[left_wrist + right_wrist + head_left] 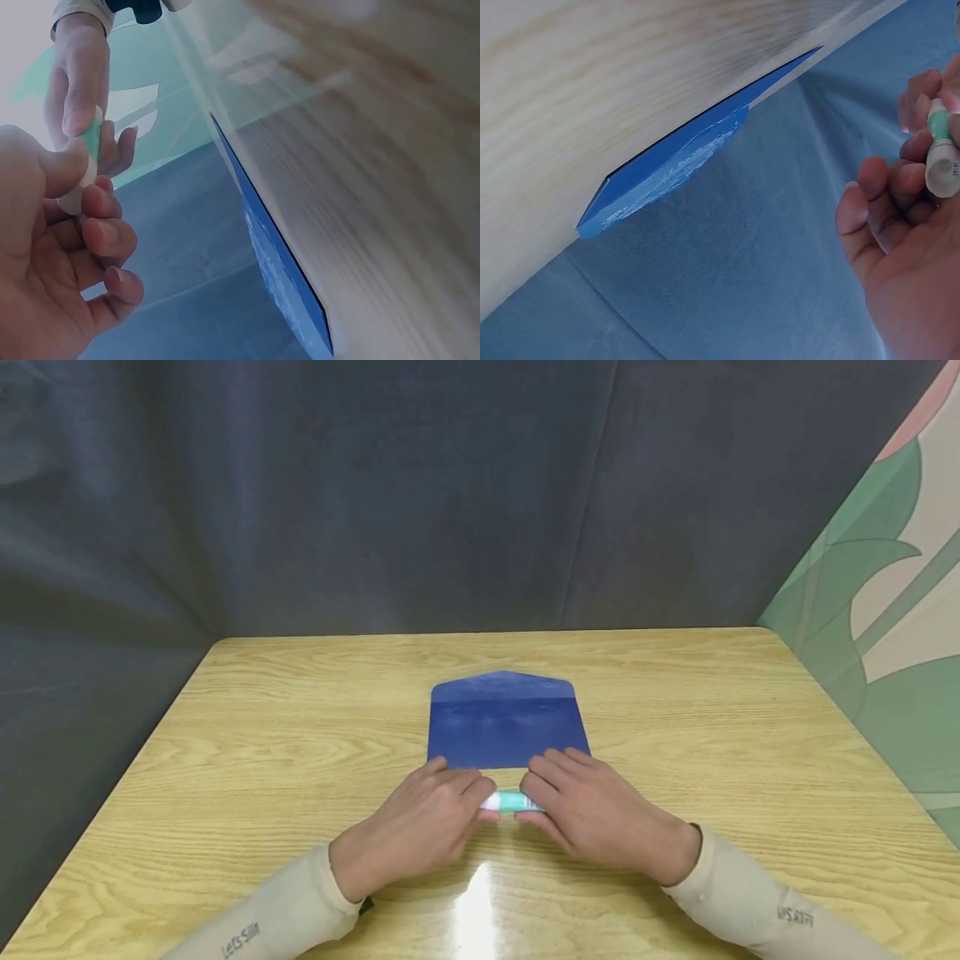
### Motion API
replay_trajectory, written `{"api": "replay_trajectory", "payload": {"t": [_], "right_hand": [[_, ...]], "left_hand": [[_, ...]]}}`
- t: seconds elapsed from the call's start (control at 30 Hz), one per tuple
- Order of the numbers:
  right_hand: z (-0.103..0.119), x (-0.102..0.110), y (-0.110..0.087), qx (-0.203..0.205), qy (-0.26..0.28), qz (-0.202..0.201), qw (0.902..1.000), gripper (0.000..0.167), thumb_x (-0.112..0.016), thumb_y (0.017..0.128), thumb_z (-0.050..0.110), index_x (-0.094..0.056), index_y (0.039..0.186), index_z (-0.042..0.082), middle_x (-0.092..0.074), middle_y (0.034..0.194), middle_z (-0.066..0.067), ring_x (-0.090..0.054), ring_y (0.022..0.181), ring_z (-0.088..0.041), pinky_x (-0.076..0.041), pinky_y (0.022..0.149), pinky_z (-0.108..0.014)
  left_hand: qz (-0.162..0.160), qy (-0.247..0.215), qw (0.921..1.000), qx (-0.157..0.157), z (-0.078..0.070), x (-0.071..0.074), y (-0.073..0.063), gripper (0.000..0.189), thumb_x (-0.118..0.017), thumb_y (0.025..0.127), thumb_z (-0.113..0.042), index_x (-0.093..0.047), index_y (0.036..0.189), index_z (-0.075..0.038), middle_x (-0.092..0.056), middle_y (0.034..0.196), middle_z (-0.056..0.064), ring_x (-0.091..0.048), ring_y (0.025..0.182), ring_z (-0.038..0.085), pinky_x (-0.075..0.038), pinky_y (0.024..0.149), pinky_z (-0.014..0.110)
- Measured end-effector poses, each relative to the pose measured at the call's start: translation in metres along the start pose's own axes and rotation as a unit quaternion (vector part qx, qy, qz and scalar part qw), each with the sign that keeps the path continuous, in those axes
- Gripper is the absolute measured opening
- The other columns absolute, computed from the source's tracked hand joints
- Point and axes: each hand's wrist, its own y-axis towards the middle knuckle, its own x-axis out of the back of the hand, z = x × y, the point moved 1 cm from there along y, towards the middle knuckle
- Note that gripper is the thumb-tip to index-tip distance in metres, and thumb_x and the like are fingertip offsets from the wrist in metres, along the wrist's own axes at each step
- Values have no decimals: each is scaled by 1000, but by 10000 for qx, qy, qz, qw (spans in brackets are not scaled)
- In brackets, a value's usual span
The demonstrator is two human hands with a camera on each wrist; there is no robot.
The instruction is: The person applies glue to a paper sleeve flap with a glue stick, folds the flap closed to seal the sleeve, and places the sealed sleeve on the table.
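Note:
Both hands meet over the table on a small white and green glue stick [512, 802], held level. My left hand [431, 814] pinches its white end [78, 196] between thumb and fingers. The right hand [594, 806] grips the opposite end, where dark print shows in the right wrist view [943, 171]. Just beyond the hands lies a blue envelope [504, 731], its flap [502, 685] unfolded towards the far side. Whitish smears streak the flap in both wrist views. Fingers cover part of the stick and sit near the envelope's front corners.
The wooden table [300, 710] has a glossy, light-grained top. A dark cloth [420, 502] hangs behind it and down the left side. On the right is a green, pink and cream patterned cloth [892, 693].

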Motion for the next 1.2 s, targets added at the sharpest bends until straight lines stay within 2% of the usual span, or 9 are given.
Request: {"api": "replay_trajectory", "payload": {"t": [0.23,0.5,0.77,0.9,1.1,1.2], "right_hand": [[-6,2,-1,-90,4,-76,9999,38,-33,108,40,-51,86,15,-42,79,4,-33,70,-11,-32,61,-25],[-7,2,-2,-71,-37,-63,9999,37,-35,108,39,-51,86,15,-41,79,4,-32,70,-11,-33,62,-24],[-6,2,-5,-171,-58,301,9994,29,-43,106,39,-51,88,17,-42,81,6,-33,71,-12,-32,64,-24],[-6,2,-5,-227,-72,420,9988,29,-43,105,39,-51,89,18,-41,82,6,-33,72,-11,-32,65,-24],[-6,2,-7,-261,-86,491,9984,26,-48,104,38,-50,89,18,-41,83,6,-34,73,-11,-33,66,-24],[-5,2,-7,-235,-64,472,9986,25,-49,103,38,-51,88,18,-41,82,6,-34,72,-11,-33,66,-24]], "left_hand": [[134,79,9996,232,5,0,-2,23,-64,97,-34,-62,94,-11,-58,73,-7,-42,59,5,-27,59,22],[119,-98,9992,379,9,0,-1,23,-63,97,-35,-59,91,-13,-51,72,-7,-39,61,7,-31,56,20],[263,-86,9990,353,11,0,-3,23,-66,96,-31,-70,101,-9,-45,82,-3,-36,67,9,-37,58,18],[165,-23,9994,293,12,-1,-2,25,-71,93,-26,-71,113,-10,-51,84,-4,-39,65,8,-39,57,17],[77,-106,9994,334,13,-1,-2,16,-74,90,-24,-68,101,-14,-47,76,-6,-35,59,6,-32,53,16],[63,-176,9990,412,13,-1,-3,16,-74,90,-23,-66,100,-14,-47,74,-6,-35,58,5,-32,53,16]]}}
